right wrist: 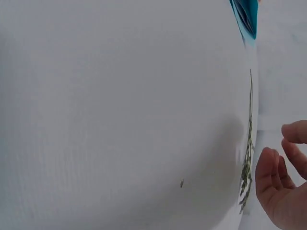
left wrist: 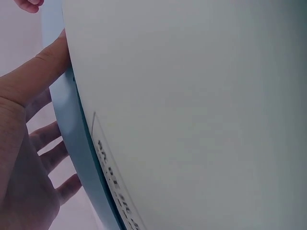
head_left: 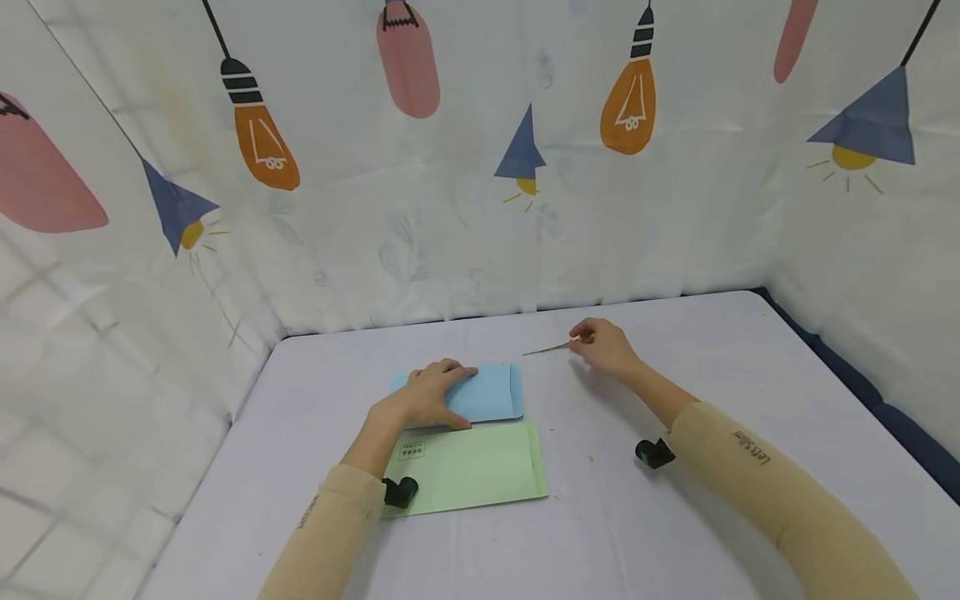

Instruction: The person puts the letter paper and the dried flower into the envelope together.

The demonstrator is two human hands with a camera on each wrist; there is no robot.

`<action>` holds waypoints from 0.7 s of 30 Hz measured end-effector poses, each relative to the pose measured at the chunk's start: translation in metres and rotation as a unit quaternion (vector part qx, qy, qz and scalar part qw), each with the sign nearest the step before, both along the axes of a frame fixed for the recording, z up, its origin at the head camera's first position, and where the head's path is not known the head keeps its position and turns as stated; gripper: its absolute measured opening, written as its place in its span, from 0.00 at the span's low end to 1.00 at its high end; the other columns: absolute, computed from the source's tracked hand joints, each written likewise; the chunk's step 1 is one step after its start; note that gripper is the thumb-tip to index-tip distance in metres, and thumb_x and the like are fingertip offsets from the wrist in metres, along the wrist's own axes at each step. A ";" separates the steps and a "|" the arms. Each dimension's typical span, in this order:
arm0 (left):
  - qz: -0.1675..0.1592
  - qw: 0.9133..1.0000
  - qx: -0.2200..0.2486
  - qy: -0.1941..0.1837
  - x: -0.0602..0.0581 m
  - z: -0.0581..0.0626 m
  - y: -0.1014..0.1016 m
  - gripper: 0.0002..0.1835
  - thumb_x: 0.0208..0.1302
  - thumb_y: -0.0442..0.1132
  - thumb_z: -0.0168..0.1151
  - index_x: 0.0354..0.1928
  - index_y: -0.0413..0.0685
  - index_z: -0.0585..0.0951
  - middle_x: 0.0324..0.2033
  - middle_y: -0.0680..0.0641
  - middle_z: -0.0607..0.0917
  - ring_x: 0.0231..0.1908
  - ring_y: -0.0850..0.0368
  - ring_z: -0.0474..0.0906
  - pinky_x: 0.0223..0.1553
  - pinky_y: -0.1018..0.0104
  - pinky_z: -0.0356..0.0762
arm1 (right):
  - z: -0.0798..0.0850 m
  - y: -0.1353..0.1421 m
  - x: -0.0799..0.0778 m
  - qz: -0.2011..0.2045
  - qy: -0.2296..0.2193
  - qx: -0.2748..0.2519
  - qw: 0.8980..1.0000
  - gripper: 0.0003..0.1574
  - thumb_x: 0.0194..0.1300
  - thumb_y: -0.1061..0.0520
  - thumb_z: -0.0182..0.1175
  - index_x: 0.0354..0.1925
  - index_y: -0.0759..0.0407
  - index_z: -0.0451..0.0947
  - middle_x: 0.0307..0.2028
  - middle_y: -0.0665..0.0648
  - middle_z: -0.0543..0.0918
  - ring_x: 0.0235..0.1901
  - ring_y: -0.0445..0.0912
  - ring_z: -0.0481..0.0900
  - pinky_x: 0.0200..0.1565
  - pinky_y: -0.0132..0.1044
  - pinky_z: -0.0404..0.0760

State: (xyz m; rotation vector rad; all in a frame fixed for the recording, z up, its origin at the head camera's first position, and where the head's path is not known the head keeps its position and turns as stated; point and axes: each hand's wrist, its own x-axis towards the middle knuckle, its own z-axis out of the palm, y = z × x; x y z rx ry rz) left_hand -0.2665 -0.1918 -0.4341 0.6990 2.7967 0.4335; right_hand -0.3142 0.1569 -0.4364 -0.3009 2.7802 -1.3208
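Note:
My left hand (head_left: 429, 393) rests spread on a light blue envelope (head_left: 491, 393), with its thumb toward the near edge. In the left wrist view, that thumb reaches the border between the blue envelope and a pale green envelope (left wrist: 182, 105). Both envelopes lie flat, the green one nearer me. Farther back on the right, my right hand (head_left: 602, 343) is at the bushy end of a thin dried plant sprig (head_left: 545, 349). The right wrist view shows its loosely bent fingers (right wrist: 268, 170) beside the sprig, with a gap between thumb and fingers.
A white cloth covers the table (head_left: 637, 533). Behind it and at the sides hangs a pale curtain (head_left: 450, 242) printed with lamps and bulbs. Tiny plant crumbs (right wrist: 182, 183) lie on the cloth. Black wrist cameras (head_left: 654, 453) sit at both sleeves.

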 end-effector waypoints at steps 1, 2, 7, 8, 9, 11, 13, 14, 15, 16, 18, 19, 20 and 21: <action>0.001 1.000 0.001 -0.001 0.000 0.000 0.000 0.52 0.54 0.59 0.79 0.78 0.60 0.65 0.73 0.43 0.65 0.70 0.42 0.63 0.66 0.39 0.58 | 0.000 0.002 -0.002 -0.004 0.007 0.005 1.000 0.18 0.73 0.59 0.60 0.57 0.68 0.78 0.55 0.67 0.76 0.55 0.59 0.77 0.52 0.50 0.78; 0.002 1.000 0.002 -0.002 0.000 0.000 0.000 0.52 0.54 0.59 0.79 0.78 0.60 0.65 0.73 0.43 0.65 0.70 0.42 0.63 0.66 0.39 0.58 | -0.001 0.004 -0.004 -0.006 0.014 0.011 1.000 0.19 0.73 0.60 0.60 0.57 0.68 0.78 0.56 0.68 0.75 0.55 0.60 0.76 0.54 0.51 0.76; 0.002 1.000 0.007 -0.002 0.000 -0.001 0.000 0.52 0.54 0.58 0.80 0.78 0.59 0.65 0.73 0.43 0.65 0.70 0.42 0.63 0.66 0.39 0.57 | -0.005 0.012 -0.011 -0.018 0.042 0.038 0.998 0.21 0.72 0.61 0.59 0.58 0.71 0.76 0.61 0.73 0.71 0.54 0.64 0.74 0.57 0.57 0.73; 0.001 1.000 0.007 -0.002 -0.001 -0.001 0.000 0.52 0.54 0.58 0.80 0.78 0.59 0.65 0.73 0.43 0.65 0.70 0.42 0.63 0.66 0.39 0.57 | -0.005 0.013 -0.012 -0.021 0.042 0.042 0.998 0.21 0.72 0.61 0.59 0.59 0.72 0.76 0.62 0.73 0.71 0.54 0.64 0.73 0.57 0.58 0.72; 0.002 1.000 0.007 -0.002 0.000 -0.001 -0.001 0.52 0.54 0.58 0.80 0.78 0.59 0.65 0.73 0.43 0.65 0.70 0.42 0.63 0.66 0.39 0.57 | -0.006 0.014 -0.013 -0.022 0.042 0.045 0.998 0.22 0.72 0.61 0.59 0.59 0.72 0.76 0.63 0.73 0.70 0.56 0.65 0.73 0.59 0.58 0.71; 0.000 1.000 0.007 -0.002 -0.001 -0.001 -0.001 0.52 0.54 0.58 0.80 0.79 0.59 0.65 0.72 0.43 0.65 0.70 0.42 0.63 0.66 0.39 0.57 | -0.007 0.015 -0.014 -0.023 0.038 0.051 0.998 0.23 0.72 0.61 0.58 0.60 0.73 0.75 0.65 0.74 0.70 0.60 0.66 0.72 0.61 0.59 0.70; -0.001 1.000 0.006 -0.002 0.000 -0.002 -0.001 0.52 0.54 0.58 0.80 0.79 0.59 0.65 0.72 0.42 0.65 0.70 0.42 0.63 0.66 0.39 0.57 | -0.008 0.016 -0.014 -0.021 0.028 0.053 0.998 0.23 0.73 0.60 0.58 0.61 0.72 0.75 0.65 0.73 0.71 0.61 0.65 0.71 0.62 0.59 0.69; -0.001 1.000 0.005 -0.003 0.000 -0.002 -0.001 0.52 0.54 0.58 0.80 0.79 0.59 0.65 0.73 0.43 0.65 0.70 0.42 0.63 0.66 0.40 0.57 | -0.009 0.015 -0.015 -0.019 0.024 0.056 0.998 0.23 0.73 0.60 0.58 0.62 0.72 0.74 0.64 0.73 0.72 0.62 0.65 0.71 0.62 0.58 0.69; -0.001 1.000 0.006 -0.003 0.000 -0.002 -0.001 0.52 0.54 0.58 0.80 0.79 0.59 0.65 0.73 0.42 0.65 0.70 0.42 0.63 0.67 0.40 0.57 | -0.010 0.015 -0.015 -0.016 0.020 0.059 0.998 0.24 0.74 0.60 0.58 0.62 0.71 0.74 0.64 0.73 0.73 0.62 0.65 0.71 0.62 0.58 0.69; -0.002 1.000 0.007 -0.003 0.000 -0.002 -0.002 0.52 0.54 0.58 0.80 0.79 0.59 0.65 0.73 0.42 0.65 0.70 0.42 0.62 0.67 0.40 0.57 | -0.010 0.015 -0.016 -0.013 0.015 0.061 0.998 0.24 0.74 0.60 0.58 0.63 0.71 0.74 0.63 0.72 0.74 0.62 0.64 0.71 0.62 0.58 0.69; -0.002 1.000 0.008 -0.002 0.000 -0.002 -0.002 0.52 0.54 0.58 0.80 0.79 0.59 0.65 0.73 0.42 0.65 0.70 0.42 0.62 0.67 0.39 0.57 | -0.012 0.015 -0.017 -0.006 0.010 0.069 0.998 0.24 0.74 0.59 0.58 0.63 0.70 0.74 0.62 0.71 0.76 0.61 0.63 0.72 0.62 0.57 0.70; -0.001 1.000 0.008 -0.002 0.000 -0.002 -0.002 0.52 0.54 0.59 0.80 0.79 0.59 0.65 0.73 0.42 0.64 0.71 0.42 0.62 0.67 0.40 0.56 | -0.013 0.015 -0.018 -0.001 0.009 0.073 0.997 0.24 0.74 0.59 0.58 0.63 0.71 0.74 0.61 0.71 0.77 0.62 0.63 0.72 0.63 0.57 0.70; -0.002 1.000 0.008 -0.001 0.000 -0.002 -0.002 0.52 0.54 0.59 0.80 0.79 0.59 0.65 0.73 0.42 0.65 0.71 0.42 0.62 0.67 0.40 0.56 | -0.014 0.015 -0.019 0.003 0.008 0.075 0.997 0.24 0.74 0.59 0.58 0.62 0.71 0.74 0.60 0.70 0.78 0.62 0.63 0.73 0.63 0.57 0.70; -0.003 1.000 0.008 0.000 0.000 -0.002 -0.002 0.52 0.54 0.59 0.80 0.79 0.58 0.65 0.73 0.42 0.65 0.71 0.42 0.62 0.67 0.40 0.56 | -0.015 0.015 -0.019 0.006 0.006 0.076 0.997 0.23 0.74 0.59 0.58 0.62 0.71 0.74 0.59 0.70 0.78 0.61 0.63 0.73 0.63 0.57 0.70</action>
